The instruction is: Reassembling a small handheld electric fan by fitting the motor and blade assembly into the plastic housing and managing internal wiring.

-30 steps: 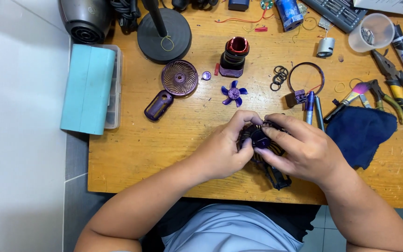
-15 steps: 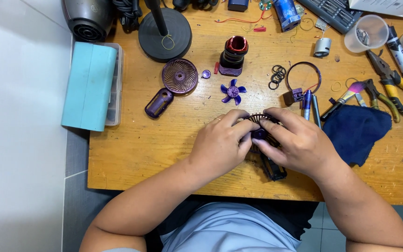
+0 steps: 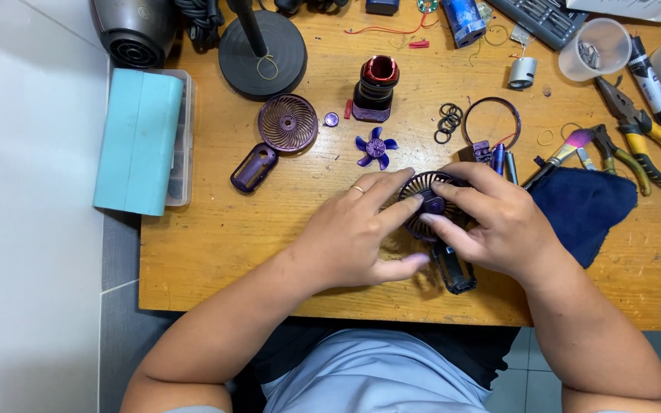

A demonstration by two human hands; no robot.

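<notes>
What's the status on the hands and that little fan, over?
Both hands on the fan body: left hand steadies, right hand grips. Loose purple grille and blade lie apart. Nothing blocking.

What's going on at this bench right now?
A person holds a small handheld fan over a wooden workbench. The left hand and right hand both grip its round dark grille. A loose purple grille, a purple fan blade, pliers and a dark blue cloth lie nearby.

Wooden workbench (image 3: 216, 252), white wall (image 3: 24, 229) at left, grey tiled floor (image 3: 120, 321) below.
</notes>
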